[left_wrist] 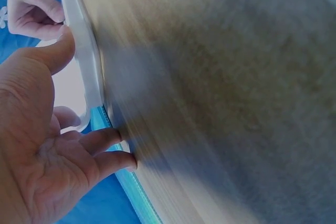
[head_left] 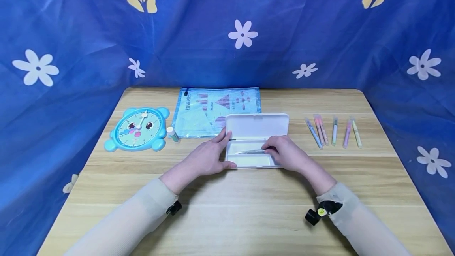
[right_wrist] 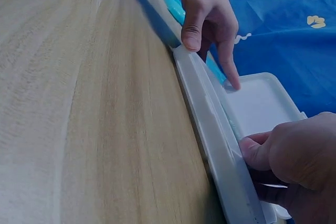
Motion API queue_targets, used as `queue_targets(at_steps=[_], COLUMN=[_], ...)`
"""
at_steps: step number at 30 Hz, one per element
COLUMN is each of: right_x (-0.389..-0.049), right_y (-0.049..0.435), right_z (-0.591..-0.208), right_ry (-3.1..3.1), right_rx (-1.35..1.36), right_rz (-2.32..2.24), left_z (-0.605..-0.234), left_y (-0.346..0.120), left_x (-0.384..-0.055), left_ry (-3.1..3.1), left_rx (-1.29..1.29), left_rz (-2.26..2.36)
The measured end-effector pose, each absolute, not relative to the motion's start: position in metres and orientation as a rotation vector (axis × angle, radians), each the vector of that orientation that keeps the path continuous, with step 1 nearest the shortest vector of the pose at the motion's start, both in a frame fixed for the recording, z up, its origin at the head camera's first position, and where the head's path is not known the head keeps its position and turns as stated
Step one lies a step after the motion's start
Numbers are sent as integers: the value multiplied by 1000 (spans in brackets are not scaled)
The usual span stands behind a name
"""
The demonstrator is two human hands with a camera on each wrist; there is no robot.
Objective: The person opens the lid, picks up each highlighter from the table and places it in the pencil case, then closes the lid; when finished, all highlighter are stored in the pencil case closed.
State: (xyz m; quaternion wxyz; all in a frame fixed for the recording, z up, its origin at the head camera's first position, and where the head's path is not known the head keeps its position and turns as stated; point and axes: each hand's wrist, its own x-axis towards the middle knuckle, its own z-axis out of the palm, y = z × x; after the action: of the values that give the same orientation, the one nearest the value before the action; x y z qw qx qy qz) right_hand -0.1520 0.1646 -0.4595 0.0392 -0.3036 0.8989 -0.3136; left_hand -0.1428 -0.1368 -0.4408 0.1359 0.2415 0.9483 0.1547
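Right hand (head_left: pixel 284 153): fingers and thumb pinch slim pen (head_left: pixel 250 151), tip leftward, over compartment of open white case (head_left: pixel 249 162); contact with case floor unclear. Left hand (head_left: pixel 211 155): thumb and fingers spread, touching case's left end. Right of pinch: six markers (head_left: pixel 335 131) on table (head_left: pixel 231 220). Left of left hand: glue stick (head_left: pixel 173 134), then blue toy clock (head_left: pixel 135 138). Beyond grip: zip pouch (head_left: pixel 195 117), blue cloth (head_left: pixel 199 31).
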Motion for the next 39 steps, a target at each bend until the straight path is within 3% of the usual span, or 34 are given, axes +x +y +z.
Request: queue_targets(at_steps=[15,28,39], right_x=[-154,-167,-171], right_y=[178,220,268], right_z=[-452,-439,-433], right_ry=[2756,2877,3032], right_rx=[-883,-733,-367], right_rz=[-1059,-1258,-1239], left_z=[-443,-443,-442], left_y=[-138,-138,-137], left_x=[-144,-144,-144], left_ry=[2749,2751,2745], left_rx=[699,692,685], left_rz=[447,441,464])
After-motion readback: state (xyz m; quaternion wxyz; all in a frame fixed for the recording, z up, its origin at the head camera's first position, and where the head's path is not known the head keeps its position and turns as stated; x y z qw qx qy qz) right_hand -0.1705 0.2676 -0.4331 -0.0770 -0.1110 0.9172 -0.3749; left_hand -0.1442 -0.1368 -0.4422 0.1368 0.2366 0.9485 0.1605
